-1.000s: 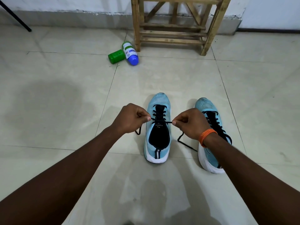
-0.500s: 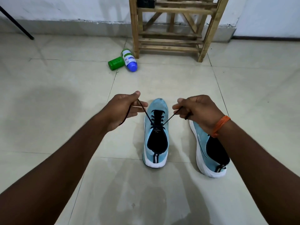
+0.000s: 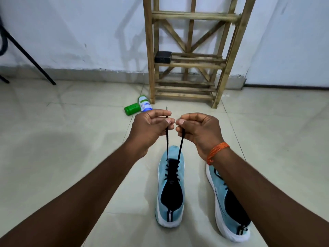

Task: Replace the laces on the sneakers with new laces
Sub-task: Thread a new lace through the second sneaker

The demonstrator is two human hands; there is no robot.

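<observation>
Two light-blue sneakers stand on the tiled floor. The left sneaker (image 3: 170,191) has a black lace (image 3: 167,148) threaded through its eyelets, and both lace ends rise taut from it. My left hand (image 3: 151,127) pinches one end, whose tip sticks up above the fingers. My right hand (image 3: 195,130), with an orange thread at the wrist, pinches the other end. The two hands are raised close together above the toe. My right forearm partly hides the right sneaker (image 3: 229,207), which carries a black lace too.
A bamboo rack (image 3: 188,65) stands against the white wall, with a small black block (image 3: 162,57) on one shelf. A green-capped bottle (image 3: 138,106) lies on the floor beside it. A black stand leg (image 3: 28,57) slants down at the left.
Both hands have lifted the lace ends from out to the sides up and together above the sneaker's toe. The view has tilted up, showing more of the wall and rack.
</observation>
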